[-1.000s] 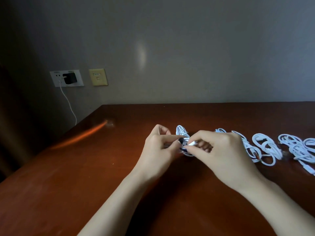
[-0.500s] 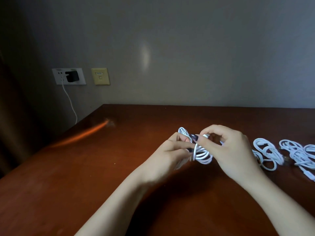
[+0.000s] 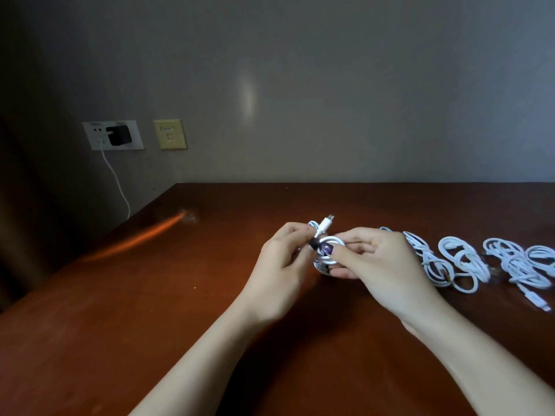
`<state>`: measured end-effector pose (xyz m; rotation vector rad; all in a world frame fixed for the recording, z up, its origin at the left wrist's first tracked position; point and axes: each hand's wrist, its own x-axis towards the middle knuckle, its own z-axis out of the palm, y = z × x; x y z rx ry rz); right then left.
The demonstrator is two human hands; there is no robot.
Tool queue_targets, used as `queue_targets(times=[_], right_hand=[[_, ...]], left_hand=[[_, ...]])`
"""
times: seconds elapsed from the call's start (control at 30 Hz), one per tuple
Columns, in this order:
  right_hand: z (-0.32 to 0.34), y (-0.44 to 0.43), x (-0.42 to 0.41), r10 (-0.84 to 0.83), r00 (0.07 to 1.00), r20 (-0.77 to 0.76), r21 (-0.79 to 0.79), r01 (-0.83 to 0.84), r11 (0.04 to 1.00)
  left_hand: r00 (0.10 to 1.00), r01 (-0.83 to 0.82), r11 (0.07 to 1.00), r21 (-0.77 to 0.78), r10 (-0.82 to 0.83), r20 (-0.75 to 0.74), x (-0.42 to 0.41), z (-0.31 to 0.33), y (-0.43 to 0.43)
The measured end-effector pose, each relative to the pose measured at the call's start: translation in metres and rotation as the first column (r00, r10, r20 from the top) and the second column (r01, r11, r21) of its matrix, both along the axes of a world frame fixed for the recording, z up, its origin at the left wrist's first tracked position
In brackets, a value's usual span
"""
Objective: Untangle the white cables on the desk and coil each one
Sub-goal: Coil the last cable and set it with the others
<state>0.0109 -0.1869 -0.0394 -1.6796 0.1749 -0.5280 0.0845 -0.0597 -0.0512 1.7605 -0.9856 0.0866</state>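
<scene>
A small coil of white cable (image 3: 326,259) is held just above the brown desk (image 3: 150,295), between both hands. My left hand (image 3: 279,274) pinches the coil at its left side with thumb and fingers. My right hand (image 3: 381,271) grips its right side, thumb across the loops. The cable's white plug end (image 3: 324,225) sticks up and back out of the coil. Several other coiled white cables (image 3: 462,264) lie in a row on the desk to the right, the farthest ones (image 3: 522,265) near the frame edge.
A grey wall stands behind the desk. A wall socket with a black charger (image 3: 118,135) and a hanging white lead is at the left, next to a yellow wall plate (image 3: 169,134). The desk's left edge runs diagonally toward me.
The plug end now sticks up out of the coil, where before it was tucked between the fingers. Both hands have shifted slightly on the coil and turned it.
</scene>
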Motion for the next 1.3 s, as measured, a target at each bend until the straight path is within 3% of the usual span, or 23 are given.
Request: queue_targets(times=[0.13,0.27,0.43,0.57,0.8,1.13,1.3], right_hand=[[-0.005,-0.001,0.001,-0.073,0.99,0.118,-0.246,0.1,0.964],[-0.005,0.001,0.002,-0.118,0.927,0.357,-0.554,0.311,0.772],[-0.009,-0.007,0.001,0.044,0.869,0.492,-0.752,0.399,0.525],[-0.008,-0.014,0.002,0.078,0.855,0.513,-0.782,0.428,0.452],[-0.007,-0.018,0.003,0.074,0.907,0.415,-0.75,0.295,0.591],[-0.005,-0.016,0.004,0.02,0.982,0.187,-0.544,0.087,0.835],[-0.006,-0.012,0.005,-0.105,0.975,0.196,-0.398,0.177,0.9]], left_hand=[[0.994,-0.09,0.996,-0.01,0.09,0.056,-0.001,-0.008,-0.003],[0.985,-0.168,0.982,-0.083,0.17,0.023,-0.002,-0.005,-0.007],[0.985,-0.068,0.996,-0.058,0.058,-0.165,0.002,-0.001,-0.003],[0.972,0.023,0.999,-0.048,-0.034,-0.232,0.0,0.002,-0.003],[0.874,0.206,0.974,-0.094,-0.226,-0.43,-0.006,0.005,-0.004],[0.79,0.206,0.968,-0.143,-0.251,-0.559,-0.008,0.004,-0.006],[0.855,0.104,0.99,-0.091,-0.136,-0.501,-0.008,0.005,-0.005]])
